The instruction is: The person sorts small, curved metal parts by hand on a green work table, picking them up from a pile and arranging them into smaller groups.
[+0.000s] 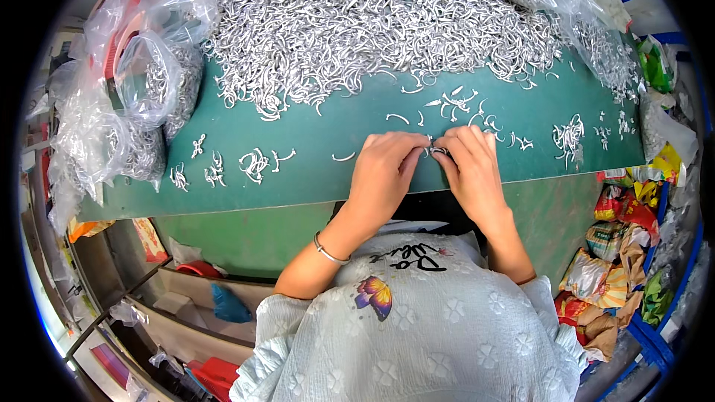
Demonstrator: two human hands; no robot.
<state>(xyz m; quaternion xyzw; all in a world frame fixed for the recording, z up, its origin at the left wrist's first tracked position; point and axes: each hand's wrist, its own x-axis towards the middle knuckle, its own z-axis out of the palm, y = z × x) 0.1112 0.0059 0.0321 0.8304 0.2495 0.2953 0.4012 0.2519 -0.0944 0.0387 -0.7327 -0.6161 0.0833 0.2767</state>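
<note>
Head view is showing the left hand and right hand meeting at the green table edge, fingertips pinching closed on a small metal hook, seemingly joining pieces; next comes a steady, aligned squeeze.

Heap of metal hooks at table back, small clusters left, plastic bags far left, wrappers right

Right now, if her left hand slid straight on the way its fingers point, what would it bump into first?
The left hand points toward the right hand, so it would meet the small silver hook pinched between them, then the right hand's fingertips. They nearly touch already.
</note>
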